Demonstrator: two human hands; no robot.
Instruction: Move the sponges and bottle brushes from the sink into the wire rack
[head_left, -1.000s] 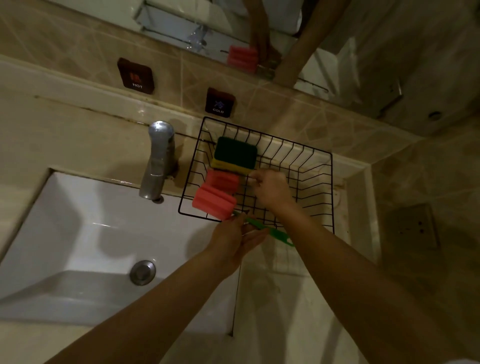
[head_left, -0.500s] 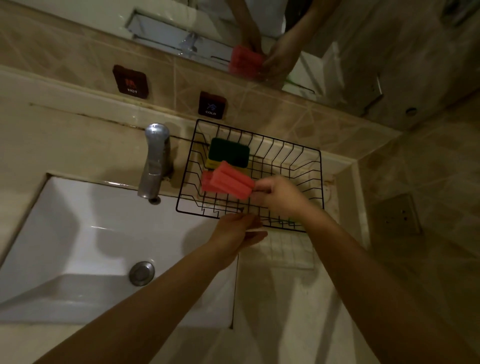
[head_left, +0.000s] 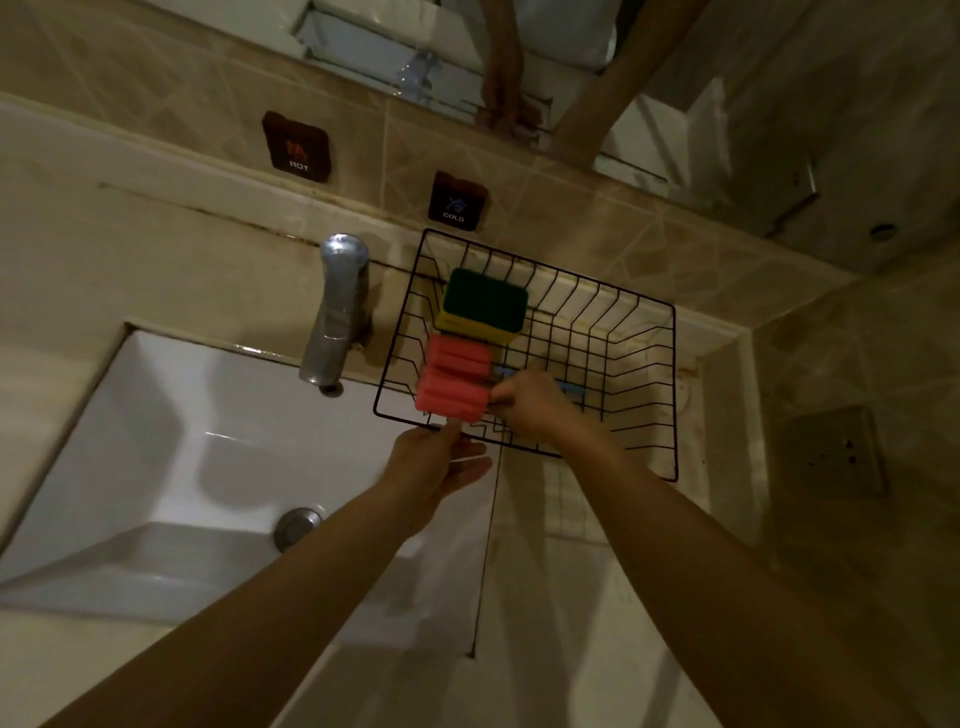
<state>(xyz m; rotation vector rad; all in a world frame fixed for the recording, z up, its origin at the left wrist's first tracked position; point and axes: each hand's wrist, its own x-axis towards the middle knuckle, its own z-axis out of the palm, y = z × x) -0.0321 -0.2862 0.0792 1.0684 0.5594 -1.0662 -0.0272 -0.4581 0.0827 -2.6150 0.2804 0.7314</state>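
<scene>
The black wire rack sits on the beige counter just right of the chrome tap, backed against the tiled wall. Inside it, at the back left corner, lies a green-topped yellow sponge. In front of that are two pink ribbed sponge heads of bottle brushes, one beside the other along the rack's left wall. The right hand reaches over the rack's front rim with its fingers drawn together at the nearer pink head's end, pinching something there; a bit of blue handle shows just behind the knuckles. The left hand hovers at the front rim, palm loose, fingers lightly spread and holding nothing. The white rectangular sink lies to the left, only its round metal drain showing. Brown HOT and COLD labels hang on the tiles above.
</scene>
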